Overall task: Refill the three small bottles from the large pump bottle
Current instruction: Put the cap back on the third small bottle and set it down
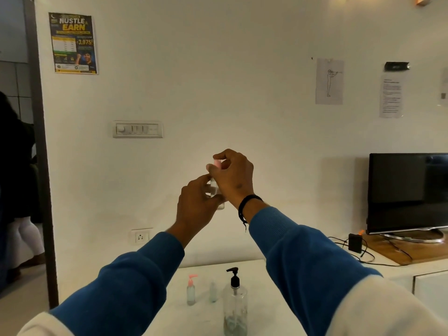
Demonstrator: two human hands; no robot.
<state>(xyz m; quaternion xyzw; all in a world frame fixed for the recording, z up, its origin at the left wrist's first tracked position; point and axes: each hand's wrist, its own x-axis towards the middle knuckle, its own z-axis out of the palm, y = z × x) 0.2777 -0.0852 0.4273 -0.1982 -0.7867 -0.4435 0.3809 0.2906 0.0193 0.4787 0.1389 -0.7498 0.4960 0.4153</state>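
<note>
White table below carries the large pump bottle; raised, left hand grips a small bottle steady while right hand pinches its pink cap, probably to unscrew it.

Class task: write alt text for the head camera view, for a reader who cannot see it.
Two hands, left and right, hold a small clear bottle up before a white wall. Below, a large pump bottle and two small bottles stand on a white table.
</note>
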